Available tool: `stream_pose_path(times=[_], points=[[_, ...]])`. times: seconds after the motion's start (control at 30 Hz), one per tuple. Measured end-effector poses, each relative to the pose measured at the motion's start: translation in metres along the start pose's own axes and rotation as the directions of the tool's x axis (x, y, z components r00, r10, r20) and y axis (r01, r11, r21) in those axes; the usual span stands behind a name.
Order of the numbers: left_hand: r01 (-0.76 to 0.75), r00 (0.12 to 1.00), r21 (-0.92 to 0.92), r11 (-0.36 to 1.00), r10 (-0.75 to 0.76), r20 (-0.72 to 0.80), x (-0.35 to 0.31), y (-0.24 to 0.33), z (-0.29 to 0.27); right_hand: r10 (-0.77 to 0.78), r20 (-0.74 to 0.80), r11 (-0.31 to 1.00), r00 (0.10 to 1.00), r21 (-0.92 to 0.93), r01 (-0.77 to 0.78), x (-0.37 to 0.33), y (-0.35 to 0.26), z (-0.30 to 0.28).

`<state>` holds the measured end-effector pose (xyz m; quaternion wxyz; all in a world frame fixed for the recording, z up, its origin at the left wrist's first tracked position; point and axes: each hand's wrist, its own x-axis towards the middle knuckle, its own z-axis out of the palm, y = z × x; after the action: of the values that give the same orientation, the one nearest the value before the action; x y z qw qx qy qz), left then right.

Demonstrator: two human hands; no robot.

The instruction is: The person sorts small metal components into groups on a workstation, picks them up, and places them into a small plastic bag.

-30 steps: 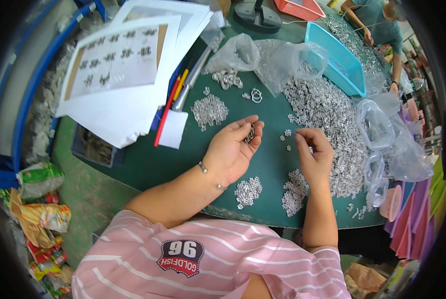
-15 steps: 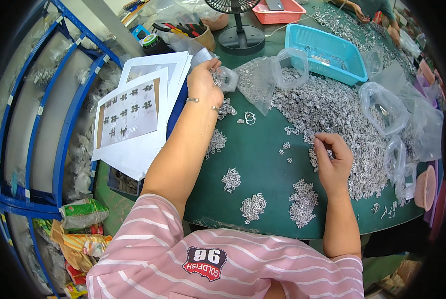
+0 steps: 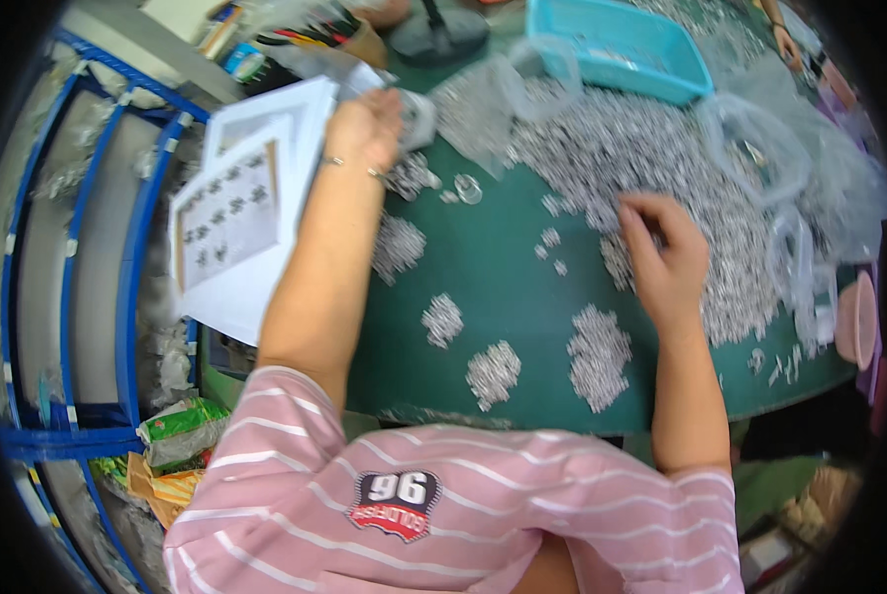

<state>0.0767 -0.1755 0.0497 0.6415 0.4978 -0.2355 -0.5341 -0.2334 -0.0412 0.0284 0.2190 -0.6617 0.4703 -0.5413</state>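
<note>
My left hand reaches over the far left of the table, beside a clear plastic bag and the papers. Motion smears its fingers, so their grip is unclear. A thin open bracelet circles that wrist. My right hand is at the left edge of a large heap of small silvery metal pieces. Its thumb and forefinger are pinched together; anything between them is too small to make out. Smaller heaps lie nearer me: one below the right hand, another further left, and a small one.
Printed sheets lie at the left edge, by a blue shelving rack. A light blue basket stands at the back, near a dark fan base. Clear bags lie right. Another person's hand shows far right.
The whole view has tilted, so the table and its contents sit higher in the picture and the picture is more blurred. Both hands keep roughly the same places over the table.
</note>
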Motion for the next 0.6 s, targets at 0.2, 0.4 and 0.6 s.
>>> stream_pose_path(times=[0.2,0.4,0.6], points=[[-0.237,0.96,-0.144,0.961,0.254,0.116,-0.073,-0.007,0.01,0.075,0.291,0.988,0.954,-0.149,-0.032,0.001,0.016,-0.001],[-0.495,0.86,0.256,0.831,0.426,0.281,-0.178,-0.036,-0.038,-0.033,0.46,0.969,0.887,-0.204,0.142,-0.01,0.014,0.015],[-0.453,0.89,0.438,0.777,0.422,0.173,-0.219,-0.057,-0.102,-0.038,0.5,0.933,0.865,-0.292,0.21,-0.014,0.013,0.025]])
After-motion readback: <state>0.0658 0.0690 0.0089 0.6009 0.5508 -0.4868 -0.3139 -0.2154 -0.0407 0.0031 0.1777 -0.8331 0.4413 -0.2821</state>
